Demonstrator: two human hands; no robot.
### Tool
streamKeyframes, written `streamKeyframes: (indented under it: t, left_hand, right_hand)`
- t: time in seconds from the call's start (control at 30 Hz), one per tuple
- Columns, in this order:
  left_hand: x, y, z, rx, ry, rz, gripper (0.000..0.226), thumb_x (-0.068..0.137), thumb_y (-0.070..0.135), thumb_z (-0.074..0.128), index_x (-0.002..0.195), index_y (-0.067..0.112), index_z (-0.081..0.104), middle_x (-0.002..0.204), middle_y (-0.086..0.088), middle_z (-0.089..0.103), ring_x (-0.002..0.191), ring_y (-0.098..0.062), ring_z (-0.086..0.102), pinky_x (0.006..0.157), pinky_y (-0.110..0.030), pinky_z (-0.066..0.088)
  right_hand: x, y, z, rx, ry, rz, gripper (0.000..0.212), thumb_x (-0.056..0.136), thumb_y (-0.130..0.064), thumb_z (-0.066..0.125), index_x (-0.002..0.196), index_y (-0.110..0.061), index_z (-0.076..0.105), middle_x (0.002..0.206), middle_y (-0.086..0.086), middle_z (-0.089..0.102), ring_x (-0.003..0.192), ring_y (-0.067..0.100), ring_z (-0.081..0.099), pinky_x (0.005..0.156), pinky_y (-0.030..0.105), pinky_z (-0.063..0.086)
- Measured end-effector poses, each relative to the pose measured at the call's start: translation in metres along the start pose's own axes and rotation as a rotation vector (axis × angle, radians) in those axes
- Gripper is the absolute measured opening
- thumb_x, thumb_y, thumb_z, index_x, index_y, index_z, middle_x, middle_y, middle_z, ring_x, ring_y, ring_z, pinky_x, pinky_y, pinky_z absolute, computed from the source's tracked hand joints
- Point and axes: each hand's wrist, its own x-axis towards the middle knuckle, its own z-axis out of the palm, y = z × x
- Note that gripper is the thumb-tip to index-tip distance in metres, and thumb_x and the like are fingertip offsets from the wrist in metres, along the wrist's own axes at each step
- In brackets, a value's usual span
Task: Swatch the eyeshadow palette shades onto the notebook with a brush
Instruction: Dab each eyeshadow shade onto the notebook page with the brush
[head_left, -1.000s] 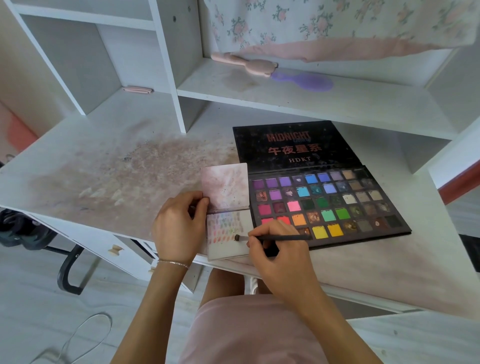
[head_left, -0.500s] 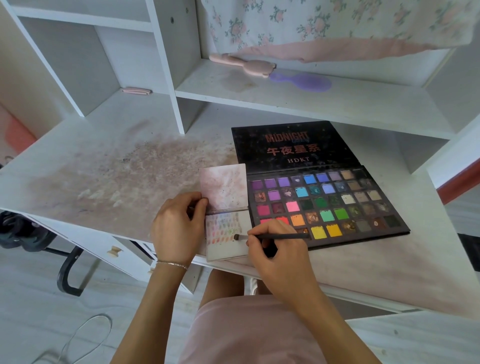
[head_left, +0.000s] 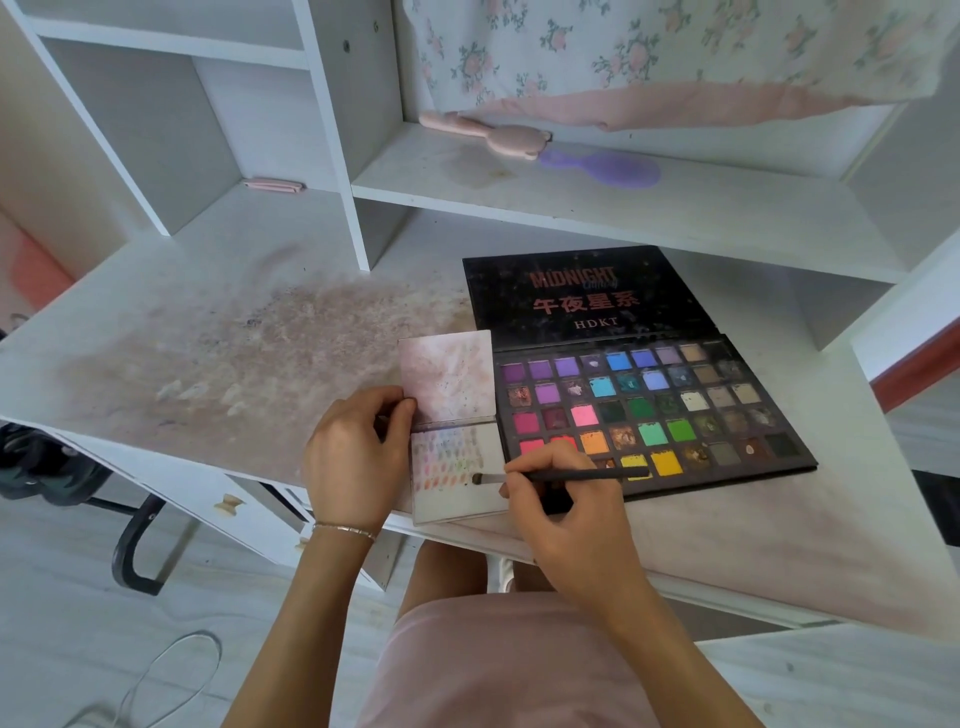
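Fingers (head_left: 524, 465) curled around brush (head_left: 571, 475)

Pink comb (head_left: 485, 132), purple hairbrush (head_left: 605, 167) on shelf (head_left: 701, 208)

A white desk (head_left: 156, 332), stained with pink powder, is carrying the open eyeshadow palette (head_left: 644, 384) at center right and the small notebook (head_left: 452, 415) touching its left side.

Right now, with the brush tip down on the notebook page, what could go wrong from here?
1. The notebook overhangs the desk's front edge; if the left hand eases its grip, brush pressure could tip it off.
2. The right hand, holding the brush, hovers over the palette's near pans and might smudge them.
3. Existing swatches sit close; the next stroke may overlap them.
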Motion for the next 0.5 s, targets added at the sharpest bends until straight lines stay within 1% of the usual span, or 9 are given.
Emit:
streamKeyframes:
  t: [0.1,0.17,0.27,0.33,0.4,0.5]
  left_hand:
    - [0.000,-0.001,0.000,-0.001,0.002,0.009,0.008,0.082,0.013,0.064,0.086,0.012,0.070,0.074,-0.005,0.067,0.068,-0.011,0.047,0.053,-0.016,0.028]
    - [0.001,-0.003,-0.002,0.012,0.000,0.015,0.008,0.082,0.013,0.064,0.086,0.012,0.070,0.074,-0.005,0.067,0.067,-0.012,0.047,0.052,-0.019,0.028]
    - [0.000,-0.001,0.000,0.002,-0.011,0.015,0.009,0.082,0.013,0.063,0.087,0.011,0.070,0.076,-0.007,0.068,0.068,-0.015,0.050,0.058,-0.024,0.031]
    - [0.002,-0.002,0.000,0.014,-0.012,0.011,0.010,0.083,0.014,0.062,0.088,0.010,0.070,0.077,-0.008,0.068,0.071,-0.021,0.055,0.061,-0.026,0.034]
    - [0.002,-0.002,-0.001,0.012,-0.014,0.011,0.011,0.084,0.014,0.062,0.089,0.010,0.070,0.078,-0.009,0.069,0.074,-0.025,0.058,0.063,-0.027,0.035]
    - [0.001,-0.002,-0.001,0.008,-0.023,0.013,0.011,0.084,0.014,0.061,0.089,0.009,0.070,0.079,-0.009,0.068,0.076,-0.026,0.058,0.064,-0.027,0.036]
  right_hand:
    - [0.000,-0.001,-0.005,0.086,0.107,-0.045,0.005,0.079,-0.030,0.053,0.077,-0.034,0.056,0.075,-0.010,0.060,0.073,0.009,0.058,0.062,0.018,0.049]
    - [0.000,-0.001,-0.009,0.109,0.171,-0.062,0.011,0.081,-0.026,0.054,0.080,-0.036,0.056,0.078,-0.009,0.060,0.074,0.005,0.058,0.062,0.013,0.048]
    - [0.001,0.003,-0.026,0.087,0.223,-0.015,0.021,0.084,-0.017,0.052,0.084,-0.038,0.056,0.088,-0.015,0.060,0.080,0.003,0.059,0.064,0.016,0.051]
    - [0.001,0.007,-0.037,0.078,0.255,0.003,0.021,0.083,-0.017,0.050,0.087,-0.037,0.058,0.089,-0.021,0.061,0.081,0.000,0.060,0.065,0.012,0.050]
    - [-0.002,0.012,-0.049,0.065,0.288,0.032,0.022,0.084,-0.017,0.051,0.088,-0.037,0.059,0.088,-0.021,0.063,0.083,0.001,0.060,0.068,0.011,0.049]
    - [-0.008,0.023,-0.069,0.023,0.342,0.069,0.035,0.088,-0.006,0.053,0.087,-0.041,0.058,0.089,-0.022,0.063,0.089,0.002,0.060,0.072,0.013,0.049]
